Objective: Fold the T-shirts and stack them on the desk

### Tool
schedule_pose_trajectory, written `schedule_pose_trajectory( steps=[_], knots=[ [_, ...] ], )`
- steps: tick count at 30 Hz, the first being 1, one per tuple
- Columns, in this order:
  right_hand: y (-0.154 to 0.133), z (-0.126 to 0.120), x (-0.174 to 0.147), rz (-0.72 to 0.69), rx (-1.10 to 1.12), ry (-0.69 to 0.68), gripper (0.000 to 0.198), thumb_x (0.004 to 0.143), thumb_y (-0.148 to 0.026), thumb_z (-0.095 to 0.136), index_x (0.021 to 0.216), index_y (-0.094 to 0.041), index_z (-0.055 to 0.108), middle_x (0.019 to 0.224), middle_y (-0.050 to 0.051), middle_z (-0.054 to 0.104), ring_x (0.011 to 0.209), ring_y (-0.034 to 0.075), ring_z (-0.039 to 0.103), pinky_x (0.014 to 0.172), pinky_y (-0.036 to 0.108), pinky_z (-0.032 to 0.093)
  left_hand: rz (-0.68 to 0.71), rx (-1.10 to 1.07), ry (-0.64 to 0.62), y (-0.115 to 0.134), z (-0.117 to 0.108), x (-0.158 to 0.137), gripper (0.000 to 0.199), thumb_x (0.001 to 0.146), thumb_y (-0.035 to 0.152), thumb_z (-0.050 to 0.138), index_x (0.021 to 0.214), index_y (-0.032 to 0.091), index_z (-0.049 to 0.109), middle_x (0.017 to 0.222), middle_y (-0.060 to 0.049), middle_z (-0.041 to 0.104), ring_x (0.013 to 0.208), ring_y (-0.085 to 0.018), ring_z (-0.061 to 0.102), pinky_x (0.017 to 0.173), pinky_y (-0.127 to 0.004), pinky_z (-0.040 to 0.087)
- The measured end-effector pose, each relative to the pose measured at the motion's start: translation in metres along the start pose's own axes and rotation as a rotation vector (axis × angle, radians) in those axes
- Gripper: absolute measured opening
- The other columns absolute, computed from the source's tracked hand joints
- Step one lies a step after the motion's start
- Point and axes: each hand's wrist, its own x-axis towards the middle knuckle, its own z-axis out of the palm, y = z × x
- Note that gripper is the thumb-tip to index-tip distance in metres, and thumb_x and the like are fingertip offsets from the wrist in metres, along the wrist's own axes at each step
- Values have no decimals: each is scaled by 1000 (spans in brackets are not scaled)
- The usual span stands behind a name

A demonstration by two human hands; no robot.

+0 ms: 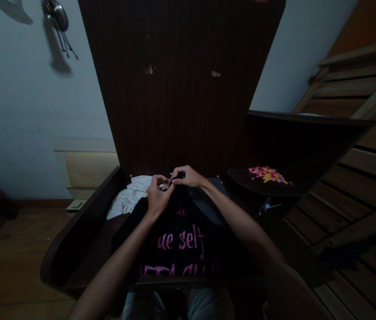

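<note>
A black shirt [174, 222] with pink lettering, "ue self" readable, lies spread on the dark wooden desk. At its far edge my left hand [159, 194] has thumb and fingertips closed on the black cloth. Touching it from the right, my right hand [188, 176] pinches the same bit of cloth, its fingers curled into a loop. Dim light hides the detail between the fingertips. Behind my left hand lies crumpled white cloth [126, 199]. A dark grey flat thing [210, 208] shows under my right forearm.
A tall dark board [184, 98] rises behind the desk [84, 253], which has a raised left side. To the right, a low shelf [241, 180] bears a heap of small colourful pieces [268, 174]. Wooden slats [368, 178] stand at far right. Metal utensils [58, 22] hang on the wall.
</note>
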Motion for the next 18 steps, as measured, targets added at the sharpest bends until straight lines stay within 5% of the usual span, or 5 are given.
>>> schedule_pose_trajectory(
  steps=[9,18],
  knots=[
    [0,-9,22,18,-231,317,24,80,-40,64,78,-17,65,79,1,67,79,16,59,76,27,44,138,470,11,18,16,0,26,69,28,70,72,23,45,96,-5,55,97,-24,56,87,-38,47],
    [-5,-34,32,32,-475,556,23,84,-40,61,79,-17,65,80,3,68,78,17,59,75,27,43,126,734,-109,15,28,-18,9,69,28,66,67,21,60,103,-14,58,103,-35,53,87,-46,47]
  ],
)
